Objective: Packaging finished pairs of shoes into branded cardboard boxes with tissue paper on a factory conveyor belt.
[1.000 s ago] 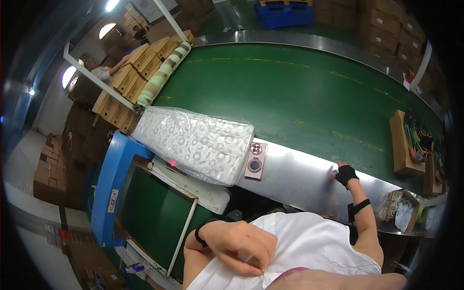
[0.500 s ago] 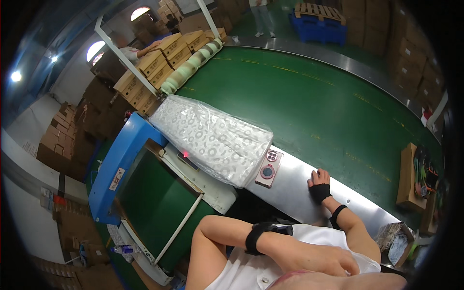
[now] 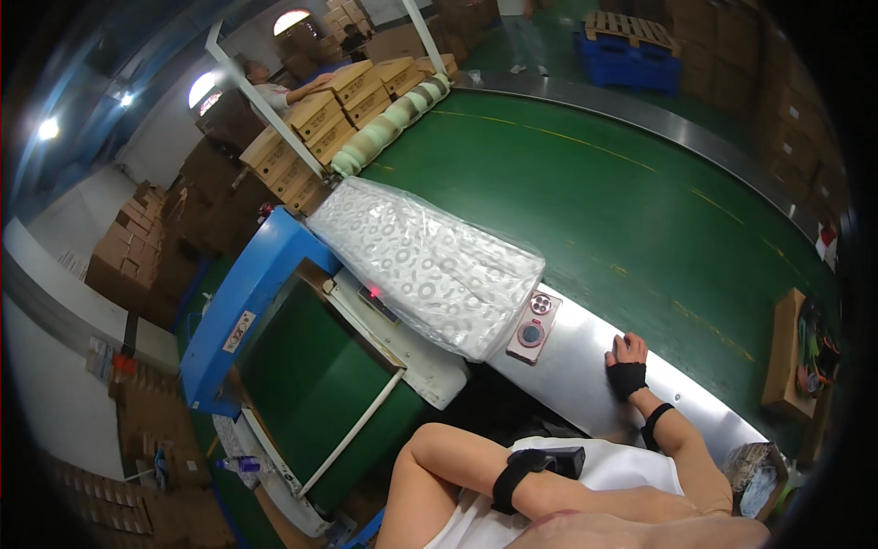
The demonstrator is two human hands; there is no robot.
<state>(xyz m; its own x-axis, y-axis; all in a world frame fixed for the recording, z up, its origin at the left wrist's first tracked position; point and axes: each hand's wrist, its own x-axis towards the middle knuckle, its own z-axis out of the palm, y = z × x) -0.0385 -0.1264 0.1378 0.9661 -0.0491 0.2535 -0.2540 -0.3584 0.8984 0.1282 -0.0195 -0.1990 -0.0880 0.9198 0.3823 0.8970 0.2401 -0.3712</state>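
Note:
My right hand (image 3: 629, 362), in a black wrist wrap, rests on the silver metal ledge (image 3: 581, 352) at the edge of the green belt. Its fingers are loosely apart and hold nothing. My left arm bends across my chest with a black strap round it. Of my left hand (image 3: 631, 503) only skin near the lower edge shows; its fingers are hidden. On the ledge left of my right hand lies a pink phone (image 3: 534, 328), camera side up. Beside the phone is a pad (image 3: 425, 270) with grey ring patterns under clear plastic.
A blue machine frame (image 3: 247, 311) stands over a second green belt at left. Stacked cardboard boxes (image 3: 315, 114) sit behind a padded roller (image 3: 391, 125), with another person beside them. At right are a carton of tools (image 3: 785, 357) and an open box (image 3: 757, 476).
The whole view has shifted, so the scene sits further right and slightly lower. My left hand's fingers, visible before near my chest, are now hidden. My right hand stays on the ledge.

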